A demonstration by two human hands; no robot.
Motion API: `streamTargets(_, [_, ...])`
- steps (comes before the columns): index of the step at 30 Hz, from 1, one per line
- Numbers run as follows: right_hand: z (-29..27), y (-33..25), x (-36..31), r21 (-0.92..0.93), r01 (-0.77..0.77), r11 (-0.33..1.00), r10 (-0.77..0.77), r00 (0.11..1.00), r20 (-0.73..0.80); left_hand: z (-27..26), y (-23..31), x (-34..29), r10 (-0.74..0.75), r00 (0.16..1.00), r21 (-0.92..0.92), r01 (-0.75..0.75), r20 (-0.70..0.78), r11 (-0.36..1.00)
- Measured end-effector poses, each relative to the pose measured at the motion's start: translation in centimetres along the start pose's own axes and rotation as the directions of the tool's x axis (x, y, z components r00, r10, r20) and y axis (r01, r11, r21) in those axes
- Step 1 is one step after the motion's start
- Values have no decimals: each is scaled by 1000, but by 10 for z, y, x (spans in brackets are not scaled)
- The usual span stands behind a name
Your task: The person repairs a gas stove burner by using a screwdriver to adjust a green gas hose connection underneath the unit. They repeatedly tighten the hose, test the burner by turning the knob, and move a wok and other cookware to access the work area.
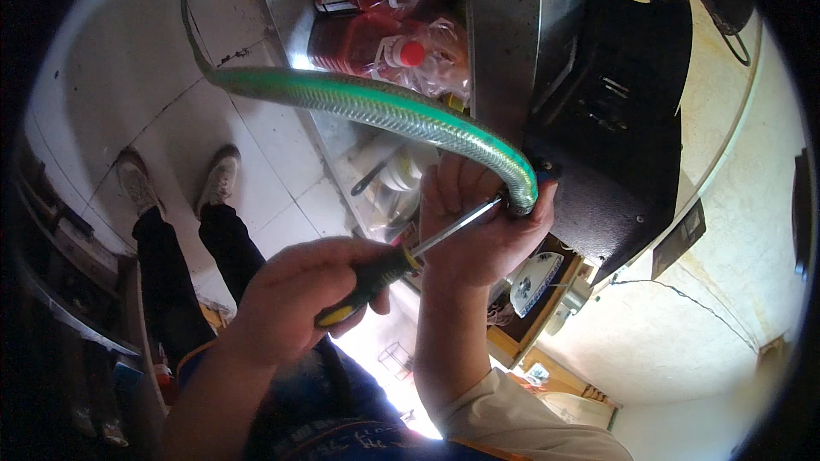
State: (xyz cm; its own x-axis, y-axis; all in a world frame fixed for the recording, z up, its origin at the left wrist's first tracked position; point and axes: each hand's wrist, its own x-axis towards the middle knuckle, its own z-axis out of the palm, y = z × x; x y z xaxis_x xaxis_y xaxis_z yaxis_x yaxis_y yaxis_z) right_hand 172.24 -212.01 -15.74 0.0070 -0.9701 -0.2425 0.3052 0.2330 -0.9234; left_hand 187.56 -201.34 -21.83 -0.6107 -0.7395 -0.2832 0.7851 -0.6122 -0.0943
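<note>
My left hand (299,294) is closed round the black-and-yellow handle of a screwdriver (457,229), its metal shaft pointing up and right. The tip meets the end of a clear ribbed hose (376,111) with a green stripe, near a small metal hose clamp (518,208). My right hand (487,235) grips that hose end, fingers wrapped behind it and thumb at its right side. What the hose end joins is hidden by the hand. Just beyond, a black metal panel (615,128) with slots and screws stands close to my right fingers.
Bottles of red liquid (363,43) with red caps stand on a shelf at the top. A patterned bowl (536,283) sits by a wooden drawer right of my right wrist. My shoes (220,177) are on the tiled floor (265,154) at left. A pale wall (709,307) rises at right.
</note>
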Motion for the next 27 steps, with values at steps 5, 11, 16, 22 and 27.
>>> streamTargets(5, [-1, -3, -2, 49, -60, 997, 59, 998, 13, 5, -7, 5, -25, 1000, -196, 26, 8, 980])
streamTargets(11, [2, -11, -5, 100, -151, 984, 155, 987, -35, 18, 18, 4, -97, 991, 161, 110, -90, 981])
streamTargets(16, [3, -16, -4, 78, -214, 974, 216, 976, -29, 20, 18, 6, 296, 948, 747, -279, 115, 603])
streamTargets(22, [-7, -15, -3, 72, -228, 971, 223, 973, 65, 20, 8, 13, 547, 730, 897, -430, 410, -99])
streamTargets(27, [-6, -19, -10, 55, -216, 975, 220, 972, -80, 14, 2, 21, 602, 545, 809, -321, 584, -493])
